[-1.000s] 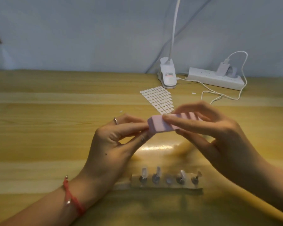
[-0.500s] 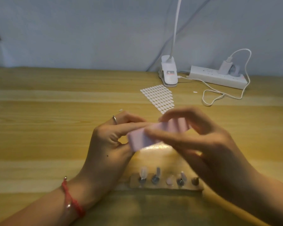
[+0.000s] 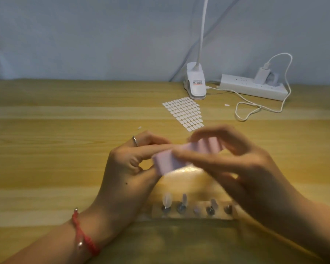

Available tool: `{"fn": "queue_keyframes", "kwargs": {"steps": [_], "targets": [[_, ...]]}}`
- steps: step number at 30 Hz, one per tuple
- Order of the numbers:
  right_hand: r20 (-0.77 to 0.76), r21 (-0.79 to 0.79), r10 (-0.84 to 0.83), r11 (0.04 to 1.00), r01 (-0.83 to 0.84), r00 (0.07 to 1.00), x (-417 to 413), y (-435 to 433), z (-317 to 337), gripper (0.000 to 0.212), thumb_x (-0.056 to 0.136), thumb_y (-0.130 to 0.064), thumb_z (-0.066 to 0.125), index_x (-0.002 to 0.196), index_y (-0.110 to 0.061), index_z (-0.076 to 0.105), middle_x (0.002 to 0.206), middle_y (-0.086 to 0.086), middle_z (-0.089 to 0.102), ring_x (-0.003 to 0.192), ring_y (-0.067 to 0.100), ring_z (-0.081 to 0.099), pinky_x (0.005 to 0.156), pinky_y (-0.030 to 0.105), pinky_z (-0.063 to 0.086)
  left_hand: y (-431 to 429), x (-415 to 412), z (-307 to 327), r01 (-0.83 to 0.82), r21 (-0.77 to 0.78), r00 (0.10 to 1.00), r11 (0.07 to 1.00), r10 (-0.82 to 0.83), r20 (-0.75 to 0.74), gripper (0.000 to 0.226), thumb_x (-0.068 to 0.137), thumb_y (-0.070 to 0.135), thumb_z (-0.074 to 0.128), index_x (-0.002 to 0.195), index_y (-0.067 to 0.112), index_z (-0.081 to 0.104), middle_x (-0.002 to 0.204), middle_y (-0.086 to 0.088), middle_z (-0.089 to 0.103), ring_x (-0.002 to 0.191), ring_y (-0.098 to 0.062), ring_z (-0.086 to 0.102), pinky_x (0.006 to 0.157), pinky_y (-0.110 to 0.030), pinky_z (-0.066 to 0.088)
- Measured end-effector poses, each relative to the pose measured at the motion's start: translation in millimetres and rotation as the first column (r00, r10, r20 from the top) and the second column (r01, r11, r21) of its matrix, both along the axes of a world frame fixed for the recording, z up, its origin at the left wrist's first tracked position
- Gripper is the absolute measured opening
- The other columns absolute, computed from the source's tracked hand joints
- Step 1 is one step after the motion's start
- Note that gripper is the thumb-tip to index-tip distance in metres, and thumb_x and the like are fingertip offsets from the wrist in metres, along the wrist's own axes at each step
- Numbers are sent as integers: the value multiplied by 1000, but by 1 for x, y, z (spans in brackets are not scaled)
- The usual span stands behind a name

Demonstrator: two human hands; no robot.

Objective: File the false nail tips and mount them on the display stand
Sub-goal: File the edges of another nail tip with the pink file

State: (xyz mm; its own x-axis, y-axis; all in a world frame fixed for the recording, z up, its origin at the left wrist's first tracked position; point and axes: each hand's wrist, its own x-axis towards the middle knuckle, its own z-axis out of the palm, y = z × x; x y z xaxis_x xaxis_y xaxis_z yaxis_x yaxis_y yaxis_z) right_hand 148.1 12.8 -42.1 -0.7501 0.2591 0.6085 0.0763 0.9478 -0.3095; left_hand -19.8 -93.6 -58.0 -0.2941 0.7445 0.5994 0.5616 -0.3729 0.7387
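Currently: pink buffing block (image 3: pixel 167 162) is held above the table and tilted, its left end lower and nearer the camera. Right hand (image 3: pixel 242 168) grips it, with the thumb along the near face and the other fingers (image 3: pixel 213 131) curled over the far edge in a narrow span. Right hand and block are both blurred.

Left hand (image 3: pixel 128 168) meets the block's left end. Its forefinger stretches along the upper edge, the thumb sits beneath, and the remaining fingers are curled in. Forefinger and thumb are close together. The block hides the gap between them, so I cannot tell whether a nail tip is pinched there. Silver ring (image 3: pixel 135 140) on one left finger; red cord bracelet (image 3: pixel 82 239) on the left wrist.

Below the fingers, nearer the camera, is the display stand (image 3: pixel 194 213), a clear bar lying across the table with a row of metal holders. Mounted nail tips (image 3: pixel 167 200) stand upright on some holders, most plainly on the leftmost. The others are too blurred to count.

Just past the right fingertips, a sheet of white adhesive tabs (image 3: pixel 185 114) lies flat on the wooden table (image 3: pixel 46 130). One loose white tab (image 3: pixel 139 127) lies just beyond the left fingers.

Farther back, by the wall, is a white clip lamp base (image 3: pixel 196 82) with its neck rising out of frame. To its right sits a white power strip (image 3: pixel 253 87) with a plug adapter (image 3: pixel 262 74), and a white cable (image 3: pixel 255 109) loops on the table.
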Motion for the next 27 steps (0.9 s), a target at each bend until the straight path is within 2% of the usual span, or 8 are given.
{"fn": "queue_keyframes", "kwargs": {"steps": [2,5,9,12,16,19,23,27], "targets": [[-16,-55,-41,998,40,999,0,1,1,34,93,-18,51,125,-29,54,118,7,57,110,21,56,88,45,52,0,-1,0,-13,3,1000,1000,12,22,19,77,25,75,95,19,73,86,5,68,84,-6,64,73,-20,49],[-11,-10,20,1000,-21,1000,-3,-3,0,32,94,-19,51,124,-31,57,116,6,57,108,24,57,87,36,50,-1,-1,-1,6,-9,1000,1000,-6,23,19,77,27,70,95,22,73,87,5,68,86,-9,64,72,-22,49],[-10,-61,-30,998,29,1000,-1,0,1,34,93,-20,50,126,-29,54,120,7,56,112,23,55,89,43,52,-1,-1,0,-10,-10,1000,1000,10,29,20,77,26,72,96,20,73,88,4,69,87,-10,65,74,-24,51],[-10,-8,33,999,-33,999,-1,-3,-2,34,94,-21,51,125,-34,56,119,4,54,111,22,55,90,34,50,-1,-1,0,-8,-9,1000,1000,8,16,20,77,27,70,96,24,72,87,8,68,87,-7,64,72,-18,48],[-34,-43,-20,999,19,999,0,4,-2,34,92,-20,52,124,-31,55,119,3,53,112,20,54,93,33,52,0,0,0,-28,-6,1000,1000,28,7,19,78,26,75,95,18,74,87,5,69,86,-5,64,74,-15,48],[-11,0,17,1000,-17,1000,3,4,-2,36,93,-23,50,126,-37,56,121,0,52,115,21,52,91,36,50,0,1,0,-24,-11,1000,1000,24,4,15,75,26,72,89,21,74,84,9,67,84,-4,63,71,-14,46],[-26,25,-21,999,22,999,3,7,-2,36,90,-20,51,125,-32,56,120,4,53,112,28,54,87,46,54,0,1,0,-18,-15,1000,1000,18,-14,19,77,22,71,93,12,76,87,3,69,85,-7,64,72,-21,50],[4,60,16,998,-16,1000,1,5,-5,37,92,-20,53,125,-36,55,122,1,51,115,23,52,91,39,51,-1,2,0,-4,-33,999,999,3,-45,17,79,26,71,90,14,76,87,5,67,85,-5,62,71,-15,46]]}}
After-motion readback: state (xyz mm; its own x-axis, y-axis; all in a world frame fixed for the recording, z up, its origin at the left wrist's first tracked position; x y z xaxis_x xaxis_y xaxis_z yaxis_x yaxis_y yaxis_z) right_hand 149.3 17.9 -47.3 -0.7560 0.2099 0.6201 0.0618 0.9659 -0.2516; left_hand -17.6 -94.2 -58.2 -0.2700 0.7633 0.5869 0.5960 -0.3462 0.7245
